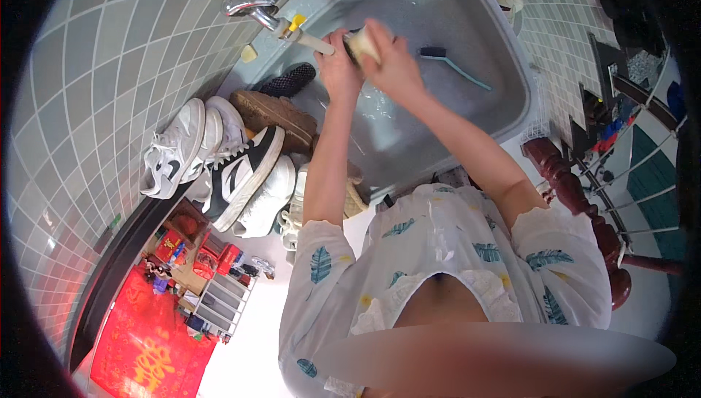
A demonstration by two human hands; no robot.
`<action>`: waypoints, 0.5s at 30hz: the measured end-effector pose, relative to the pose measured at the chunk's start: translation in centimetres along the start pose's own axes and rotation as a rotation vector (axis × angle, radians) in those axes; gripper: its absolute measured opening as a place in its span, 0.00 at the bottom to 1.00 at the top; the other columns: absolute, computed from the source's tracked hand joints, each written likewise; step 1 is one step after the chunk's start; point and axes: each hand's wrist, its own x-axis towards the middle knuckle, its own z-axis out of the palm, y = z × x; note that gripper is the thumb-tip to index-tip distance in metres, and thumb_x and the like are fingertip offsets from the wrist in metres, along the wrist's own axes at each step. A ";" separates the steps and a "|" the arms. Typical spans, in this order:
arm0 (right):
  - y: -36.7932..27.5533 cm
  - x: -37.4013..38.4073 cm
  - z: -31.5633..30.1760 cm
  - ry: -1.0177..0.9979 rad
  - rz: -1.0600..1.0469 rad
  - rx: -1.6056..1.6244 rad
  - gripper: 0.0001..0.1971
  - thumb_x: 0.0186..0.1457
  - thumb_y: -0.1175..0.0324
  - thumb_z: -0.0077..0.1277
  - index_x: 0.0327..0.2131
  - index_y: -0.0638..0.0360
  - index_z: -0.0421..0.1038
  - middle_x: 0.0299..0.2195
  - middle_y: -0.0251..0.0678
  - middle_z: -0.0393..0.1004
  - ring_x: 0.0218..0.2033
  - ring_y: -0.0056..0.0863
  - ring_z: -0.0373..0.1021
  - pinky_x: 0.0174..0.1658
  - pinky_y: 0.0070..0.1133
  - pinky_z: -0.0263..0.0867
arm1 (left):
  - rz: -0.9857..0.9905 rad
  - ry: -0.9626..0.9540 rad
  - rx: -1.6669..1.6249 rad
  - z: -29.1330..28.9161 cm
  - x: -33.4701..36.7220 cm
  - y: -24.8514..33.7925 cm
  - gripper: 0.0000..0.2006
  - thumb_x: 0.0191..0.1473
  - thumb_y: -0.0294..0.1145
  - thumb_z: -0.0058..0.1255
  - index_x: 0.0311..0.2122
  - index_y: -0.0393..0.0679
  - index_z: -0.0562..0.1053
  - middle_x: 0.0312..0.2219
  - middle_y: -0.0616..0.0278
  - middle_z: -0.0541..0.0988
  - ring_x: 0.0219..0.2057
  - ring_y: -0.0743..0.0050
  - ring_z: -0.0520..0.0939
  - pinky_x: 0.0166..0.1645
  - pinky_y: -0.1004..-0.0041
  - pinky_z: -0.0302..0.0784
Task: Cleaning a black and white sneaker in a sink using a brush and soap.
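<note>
Just below the tap's pale hose [319, 45], both my hands meet over the grey sink [511, 98]. A cream-coloured piece with a dark edge [361, 46] is between them; its kind is not clear. My left hand [340, 68] is closed at its dark side, with the fingertips partly hidden. Around the cream side my right hand [392, 60] is closed, slightly blurred. Cloudy water lies in the sink. To the right of my hands rests a brush [456, 69] with a dark head and light blue handle. A black mesh item [289, 81] lies at the sink's left edge.
Several shoes, among them a brown shoe [276, 117] and a black-and-white sneaker [250, 171], crowd the left side of the sink. A chrome tap [252, 4] juts from the tiled wall. Yellowish soap [249, 53] sits on the ledge. Dark red turned wood [562, 168] stands at right.
</note>
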 end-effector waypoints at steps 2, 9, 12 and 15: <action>0.0 3.1 -2.8 -0.027 0.198 -0.110 0.33 0.48 0.61 0.50 0.59 0.48 0.52 0.50 0.51 0.64 0.45 0.49 0.65 0.48 0.33 0.63 | 0.041 -0.002 -0.063 -0.5 0.0 2.2 0.36 0.24 0.23 0.65 0.45 0.50 0.64 0.43 0.58 0.69 0.47 0.47 0.67 0.49 0.59 0.65; 5.2 3.5 -5.9 -0.145 0.199 0.690 0.32 0.51 0.62 0.52 0.59 0.46 0.53 0.48 0.42 0.67 0.43 0.35 0.69 0.43 0.31 0.67 | 0.149 0.036 -0.360 -0.6 -2.3 1.9 0.36 0.25 0.19 0.63 0.47 0.47 0.63 0.50 0.56 0.66 0.54 0.50 0.64 0.57 0.60 0.60; 4.8 1.6 -6.5 -0.260 0.484 1.106 0.30 0.54 0.64 0.51 0.59 0.47 0.53 0.48 0.34 0.67 0.45 0.28 0.67 0.48 0.24 0.63 | 0.107 0.060 -0.494 -0.1 -4.2 1.2 0.40 0.28 0.19 0.62 0.52 0.46 0.59 0.54 0.55 0.62 0.58 0.56 0.60 0.60 0.62 0.54; 5.3 -0.5 -4.4 -0.221 0.479 1.126 0.30 0.54 0.62 0.51 0.60 0.46 0.53 0.48 0.33 0.67 0.45 0.26 0.67 0.46 0.24 0.65 | -0.072 0.067 -0.619 -0.5 -6.5 1.1 0.40 0.40 0.25 0.59 0.59 0.44 0.52 0.58 0.54 0.55 0.60 0.62 0.57 0.61 0.59 0.51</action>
